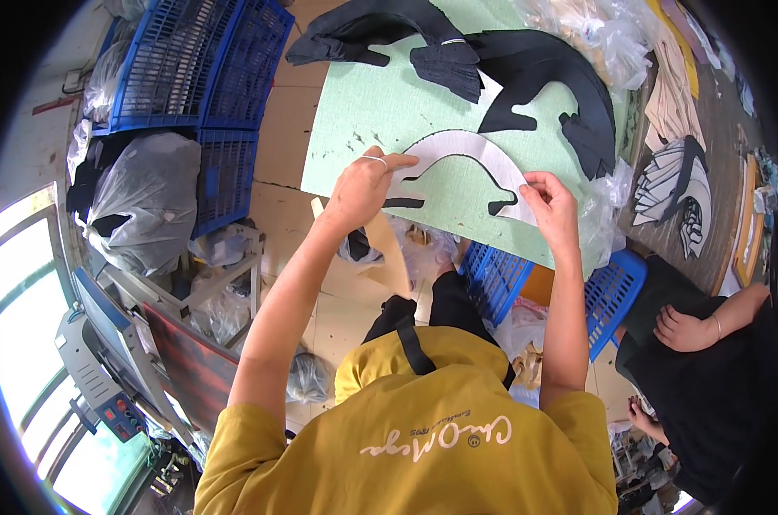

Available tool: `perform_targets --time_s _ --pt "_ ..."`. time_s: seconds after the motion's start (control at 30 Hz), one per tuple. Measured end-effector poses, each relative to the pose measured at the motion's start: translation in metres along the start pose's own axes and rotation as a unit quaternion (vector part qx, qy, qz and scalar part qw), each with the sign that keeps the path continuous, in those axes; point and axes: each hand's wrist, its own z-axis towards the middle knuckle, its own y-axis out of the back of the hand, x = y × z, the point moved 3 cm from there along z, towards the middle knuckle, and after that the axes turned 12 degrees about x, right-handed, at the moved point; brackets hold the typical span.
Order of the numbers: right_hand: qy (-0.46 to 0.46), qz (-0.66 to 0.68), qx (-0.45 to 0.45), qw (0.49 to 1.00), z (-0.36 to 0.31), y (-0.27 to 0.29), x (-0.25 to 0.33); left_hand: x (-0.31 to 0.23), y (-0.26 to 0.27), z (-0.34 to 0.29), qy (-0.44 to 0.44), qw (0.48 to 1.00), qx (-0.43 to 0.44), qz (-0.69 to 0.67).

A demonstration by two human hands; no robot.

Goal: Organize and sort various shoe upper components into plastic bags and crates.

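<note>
A horseshoe-shaped white fabric piece [458, 142] with black edges lies over a pale green board [346, 112]. My left hand [365, 190] is closed at its left end, the index finger stretched along the white face; the thumb is hidden. At the other end, my right hand [548, 202] pinches the piece between thumb and fingers. Stacks of curved black fabric pieces [569, 64] rest on the board beyond my hands, with another black stack [363, 26] to their left. Below my left wrist hangs a curved tan strip [387, 249]; what supports it is hidden.
Blue plastic crates [226, 172] and a grey plastic bag [144, 193] stand at left, above a grey machine [97, 369]. A blue basket [614, 296] sits under the board's right side. Another person's hand [685, 329] is at right, by a brown table [715, 232] with fabric pieces.
</note>
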Motion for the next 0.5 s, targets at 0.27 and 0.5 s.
perform_targets --time_s 0.27,0.5 --pt "-0.003 -0.038 -0.014 0.999 -0.0002 -0.0029 0.0066 -0.0081 0.0027 -0.0008 0.086 0.994 0.058 0.032" --pt "-0.005 -0.048 -0.049 0.998 -0.0006 -0.0037 0.0077 -0.0022 0.0013 -0.0006 0.04 0.998 0.034 0.017"
